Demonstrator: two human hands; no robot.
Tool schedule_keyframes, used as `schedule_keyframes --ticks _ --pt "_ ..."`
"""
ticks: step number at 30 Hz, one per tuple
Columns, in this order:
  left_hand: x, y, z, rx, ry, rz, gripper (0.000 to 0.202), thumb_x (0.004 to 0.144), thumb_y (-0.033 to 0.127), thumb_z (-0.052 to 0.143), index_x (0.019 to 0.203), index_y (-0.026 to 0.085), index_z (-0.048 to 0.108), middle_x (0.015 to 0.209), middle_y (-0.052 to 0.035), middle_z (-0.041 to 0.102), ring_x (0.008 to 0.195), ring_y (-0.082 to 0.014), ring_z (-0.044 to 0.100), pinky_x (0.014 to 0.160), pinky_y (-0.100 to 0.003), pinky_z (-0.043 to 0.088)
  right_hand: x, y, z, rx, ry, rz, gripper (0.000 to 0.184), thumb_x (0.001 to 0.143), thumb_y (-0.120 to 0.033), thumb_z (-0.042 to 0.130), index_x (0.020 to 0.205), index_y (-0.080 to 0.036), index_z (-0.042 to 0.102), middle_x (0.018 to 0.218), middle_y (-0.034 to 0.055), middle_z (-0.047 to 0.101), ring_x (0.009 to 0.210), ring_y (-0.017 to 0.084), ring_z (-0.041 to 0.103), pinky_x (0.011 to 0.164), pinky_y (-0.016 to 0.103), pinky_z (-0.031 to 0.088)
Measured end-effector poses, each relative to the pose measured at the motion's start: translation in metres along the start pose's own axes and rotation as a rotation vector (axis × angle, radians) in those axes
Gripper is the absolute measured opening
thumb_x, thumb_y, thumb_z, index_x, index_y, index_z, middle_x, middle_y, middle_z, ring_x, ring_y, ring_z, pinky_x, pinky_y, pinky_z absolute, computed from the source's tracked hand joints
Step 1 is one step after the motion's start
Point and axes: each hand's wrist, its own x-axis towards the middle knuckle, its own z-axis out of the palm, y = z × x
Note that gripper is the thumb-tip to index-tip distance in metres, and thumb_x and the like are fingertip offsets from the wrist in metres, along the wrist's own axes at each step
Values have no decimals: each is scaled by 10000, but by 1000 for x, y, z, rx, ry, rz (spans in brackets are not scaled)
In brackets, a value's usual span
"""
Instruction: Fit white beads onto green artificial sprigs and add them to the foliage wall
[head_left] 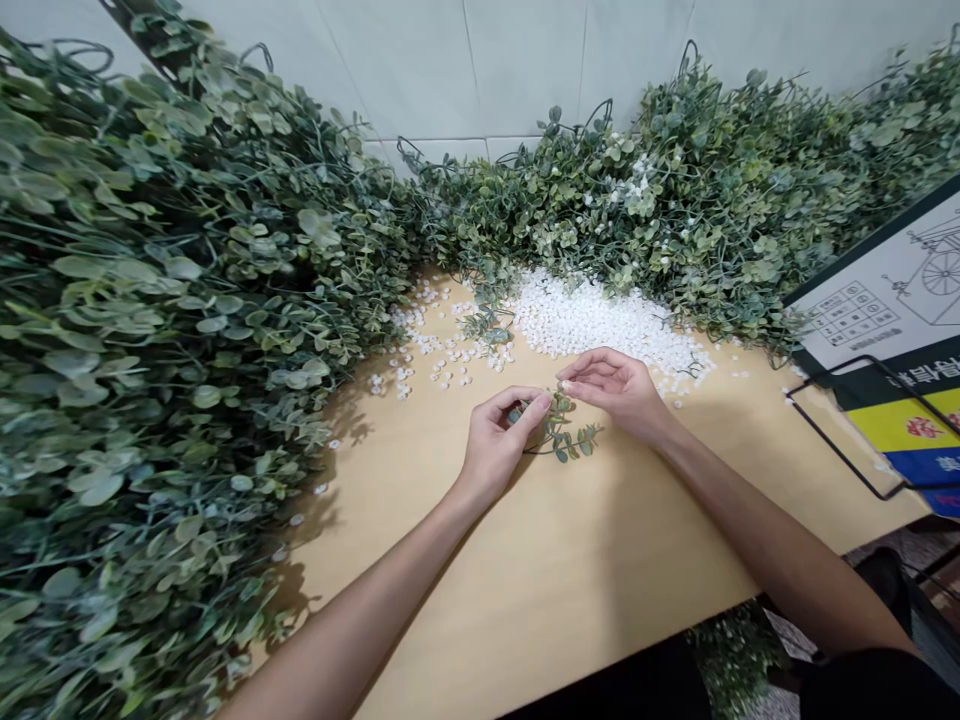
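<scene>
Over the middle of the table, my left hand (501, 435) is closed around the stem of a small leafy green sprig (564, 436). The sprig's leaves spread out to the right of my thumb, just above the wood. My right hand (616, 388) reaches in from the right, its thumb and forefinger pinched together at the sprig's upper tip. Whatever lies between those fingertips is too small to make out. Right behind my hands is a heap of small white beads (600, 318). A loose leafy sprig (487, 325) lies to the left of that heap.
Dense piles of artificial greenery line the left side (187, 330) and the back (735, 200) of the wooden table (480, 610). White beads lie scattered left of the heap. On the right stand a printed box (900, 330) and a black wire frame (840, 425). A tiled wall (517, 60) rises behind.
</scene>
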Motion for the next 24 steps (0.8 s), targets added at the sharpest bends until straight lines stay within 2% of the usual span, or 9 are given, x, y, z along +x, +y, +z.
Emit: schedule_keyframes --ticks 3,6,8,13,19,24 --pt "0 -1 -1 -2 6 -6 283 795 439 855 887 176 809 816 -45 723 655 -126 562 580 -249 415 0 1 0 6 6 18 314 757 -326 925 945 -216 698 1029 45 794 956 181 748 956 359 616" --pt "0 -2 -1 -20 6 -27 285 799 446 851 863 172 808 764 -30 699 637 -117 540 570 -243 399 0 3 1 31 8 25 300 765 -322 919 931 -215 693 977 31 786 812 143 720 771 288 622" --pt "-1 -1 0 -21 12 -37 296 797 456 850 844 168 803 743 -25 690 627 -115 530 564 -242 393 0 4 2 53 2 32 297 770 -325 915 922 -214 686 968 28 781 757 130 699 708 270 605" --pt "-1 0 1 -12 20 -39 313 790 465 851 841 161 797 713 -18 667 592 -108 502 542 -245 380 0 6 3 124 -11 75 335 762 -360 918 920 -212 661 990 41 782 875 180 743 846 357 632" --pt "-2 0 1 17 20 -18 304 808 458 838 830 159 789 703 -14 650 597 -105 494 544 -242 371 -1 9 5 115 18 92 358 737 -316 935 886 -208 628 941 29 780 747 132 690 676 264 583" --pt "-3 4 2 22 26 -25 324 793 472 845 822 155 785 683 -15 648 567 -103 478 521 -241 359 -1 9 8 110 26 103 380 707 -317 950 864 -206 622 929 23 772 693 124 669 682 286 594"
